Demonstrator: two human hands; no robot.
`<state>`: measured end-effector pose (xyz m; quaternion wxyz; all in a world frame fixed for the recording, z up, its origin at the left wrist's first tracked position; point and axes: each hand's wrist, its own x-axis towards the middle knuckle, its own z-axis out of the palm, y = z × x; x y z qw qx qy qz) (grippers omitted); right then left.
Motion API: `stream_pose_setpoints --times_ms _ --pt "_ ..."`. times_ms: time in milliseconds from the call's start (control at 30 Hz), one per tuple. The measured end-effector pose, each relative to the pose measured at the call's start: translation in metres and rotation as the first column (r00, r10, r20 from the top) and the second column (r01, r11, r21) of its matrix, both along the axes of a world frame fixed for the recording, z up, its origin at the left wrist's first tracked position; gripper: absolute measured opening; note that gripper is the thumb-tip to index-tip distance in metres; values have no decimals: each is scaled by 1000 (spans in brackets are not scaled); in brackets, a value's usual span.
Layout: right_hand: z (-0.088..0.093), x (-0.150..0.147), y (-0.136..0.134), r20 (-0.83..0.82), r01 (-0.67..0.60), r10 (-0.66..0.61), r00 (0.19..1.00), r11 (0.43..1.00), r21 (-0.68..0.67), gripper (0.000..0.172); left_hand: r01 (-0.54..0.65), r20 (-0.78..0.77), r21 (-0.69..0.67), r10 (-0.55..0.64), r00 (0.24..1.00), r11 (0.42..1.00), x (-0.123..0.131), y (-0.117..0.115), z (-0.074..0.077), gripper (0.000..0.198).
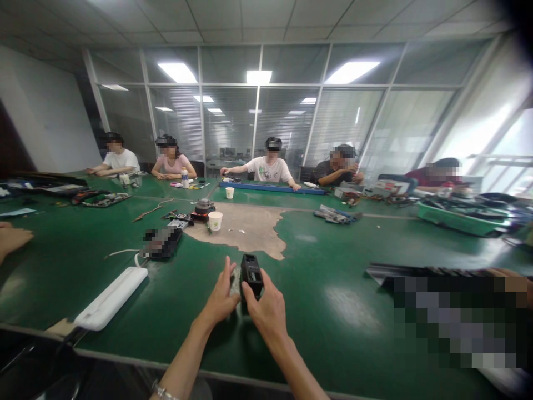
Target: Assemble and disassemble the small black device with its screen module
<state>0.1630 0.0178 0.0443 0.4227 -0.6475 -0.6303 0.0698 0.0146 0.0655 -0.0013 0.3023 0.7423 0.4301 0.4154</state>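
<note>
Near the front middle of the green table, my right hand (266, 303) is closed around a small black box-shaped device (251, 270) with slots and openings on its upper face. The thumb lies on its near left side, and the fingers wrap the right. My left hand (221, 297) is just left of the device, its fingers stretched out and pointing away from me. A narrow greyish speckled piece (236, 280) shows between that hand and the device; I cannot tell what it is or whether it is attached. The device's underside is hidden.
A white power strip (112, 297) lies left on the green table (316, 344). Ahead are a paper cup (215, 221), dark parts (202, 208) and a bare brown patch (258, 222). A green basket (462, 216) stands right. Several people sit around; others' hands reach in at both sides.
</note>
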Motion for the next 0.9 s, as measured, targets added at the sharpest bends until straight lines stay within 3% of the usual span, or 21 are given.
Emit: stream_pose_setpoints --times_ms 300,533,700,800,900 --pt "2 -4 3 151 39 -32 988 998 -49 60 -31 120 1 31 992 1000 -1 11 -12 89" --pt "-26 -1 -1 174 9 -7 985 1000 -12 56 -30 168 -5 30 985 1000 -1 13 -17 92" --pt "-48 3 5 165 -49 35 986 995 83 68 -8 148 -5 8 989 1000 -1 11 -14 94" --pt "-50 2 8 133 -39 29 991 997 71 69 -1 151 -15 4 989 1000 -1 12 -15 94" --pt "-43 2 7 102 -72 66 993 996 60 58 18 137 -20 -15 990 1000 0 12 -16 94"
